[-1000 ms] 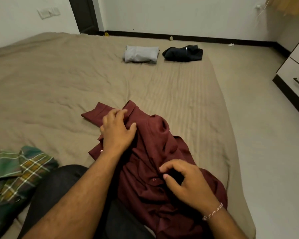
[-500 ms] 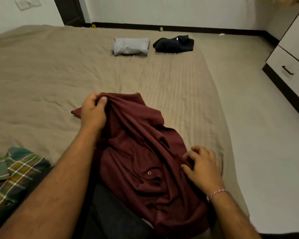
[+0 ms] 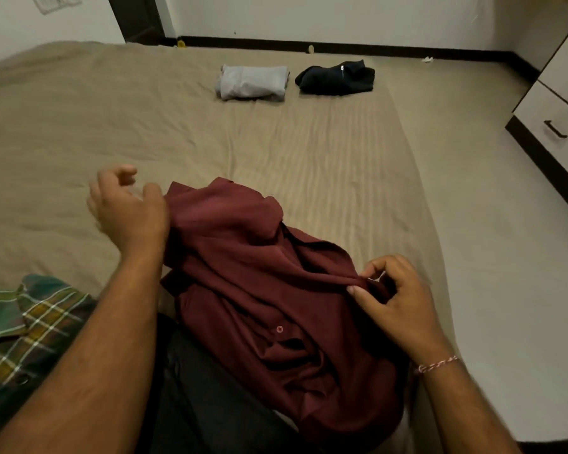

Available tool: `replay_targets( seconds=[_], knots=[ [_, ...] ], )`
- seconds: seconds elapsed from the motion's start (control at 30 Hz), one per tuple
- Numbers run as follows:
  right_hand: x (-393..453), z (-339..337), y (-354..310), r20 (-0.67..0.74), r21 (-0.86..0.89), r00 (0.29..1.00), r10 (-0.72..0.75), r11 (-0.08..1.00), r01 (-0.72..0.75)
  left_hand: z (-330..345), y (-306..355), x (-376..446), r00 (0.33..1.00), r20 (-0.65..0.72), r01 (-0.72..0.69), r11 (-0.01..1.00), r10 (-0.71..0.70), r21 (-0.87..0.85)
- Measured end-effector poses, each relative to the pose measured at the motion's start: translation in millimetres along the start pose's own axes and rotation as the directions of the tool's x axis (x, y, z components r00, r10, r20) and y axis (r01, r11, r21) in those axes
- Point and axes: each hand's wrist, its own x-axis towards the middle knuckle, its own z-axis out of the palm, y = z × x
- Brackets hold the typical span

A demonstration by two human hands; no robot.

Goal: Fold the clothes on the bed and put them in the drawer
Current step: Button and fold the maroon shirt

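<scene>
While right hand (image 3: 395, 298) pinches maroon shirt (image 3: 263, 290) fold, left hand (image 3: 128, 208) hovers beside it, fingers loose, holding nothing.

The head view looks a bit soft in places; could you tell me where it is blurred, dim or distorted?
Head view: the left hand is smeared by motion blur; the right hand on the maroon shirt is sharper; lighting is dim and warm; the wide-angle lens slants the drawer unit at the right edge.
</scene>
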Motion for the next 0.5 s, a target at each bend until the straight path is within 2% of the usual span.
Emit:
replay_targets(
  seconds=[0.03, 0.07, 0.1, 0.13, 0.17, 0.2, 0.23, 0.27, 0.3, 0.33, 0.37, 0.43, 0.5],
  knots=[
    [0.2, -0.7, 0.4, 0.034, 0.035, 0.996, 0.087, 0.995, -0.088, -0.7, 11.2, -11.2, 0.971, 0.073, -0.226, 0.973, 0.228, -0.037],
    [0.8, -0.1, 1.3, 0.058, 0.069, 0.975, 0.214, 0.974, -0.218, 0.4, 23.2, -24.0, 0.875, 0.226, -0.401, 0.903, 0.427, -0.154],
    [0.5, 1.4, 3.3, 0.084, 0.058, 0.935, 0.345, 0.935, -0.35, 2.8, 32.2, -37.5, 0.693, 0.431, -0.512, 0.816, 0.578, -0.269],
    [-0.1, 3.0, 5.3, 0.115, -0.02, 0.889, 0.443, 0.896, -0.444, 7.8, 35.1, -50.7, 0.439, 0.648, -0.584, 0.746, 0.623, -0.321],
    [-2.5, 3.9, 9.2, 0.146, -0.141, 0.855, 0.498, 0.866, -0.48, 12.8, 32.1, -62.9, 0.198, 0.801, -0.661, 0.681, 0.565, -0.317],
    [-3.7, 4.5, 13.2, 0.178, -0.229, 0.834, 0.523, 0.846, -0.482, 20.0, 25.0, -71.0, 0.063, 0.893, -0.739, 0.623, 0.446, -0.259],
    [-5.3, 3.3, 17.3, 0.213, -0.239, 0.82, 0.531, 0.842, -0.484, 25.4, 15.6, -74.7, 0.036, 0.948, -0.802, 0.576, 0.315, -0.161],
    [-6.4, 1.9, 18.2, 0.254, -0.175, 0.804, 0.537, 0.843, -0.508, 27.5, 8.1, -73.8, 0.066, 0.974, -0.842, 0.536, 0.217, -0.062],
    [-6.2, 1.4, 17.8, 0.303, -0.054, 0.792, 0.53, 0.839, -0.541, 27.0, 3.7, -69.1, 0.115, 0.977, -0.851, 0.525, 0.179, 0.004],
    [-6.6, 0.2, 17.0, 0.323, 0.092, 0.794, 0.516, 0.817, -0.569, 25.4, 1.9, -64.2, 0.165, 0.968, -0.828, 0.559, 0.189, 0.032],
    [-6.2, -0.7, 14.4, 0.296, 0.242, 0.813, 0.501, 0.784, -0.571, 22.7, 0.5, -57.6, 0.214, 0.955, -0.771, 0.636, 0.204, 0.037],
    [-1.9, -4.5, 9.6, 0.081, 0.461, 0.853, 0.515, 0.74, -0.491, 15.2, -1.5, -49.0, 0.318, 0.909, -0.639, 0.769, 0.27, -0.004],
    [1.3, -12.0, 12.0, -0.143, 0.589, 0.797, 0.586, 0.698, -0.408, 2.8, 0.6, -45.1, 0.409, 0.835, -0.569, 0.818, 0.368, -0.082]
  ],
)
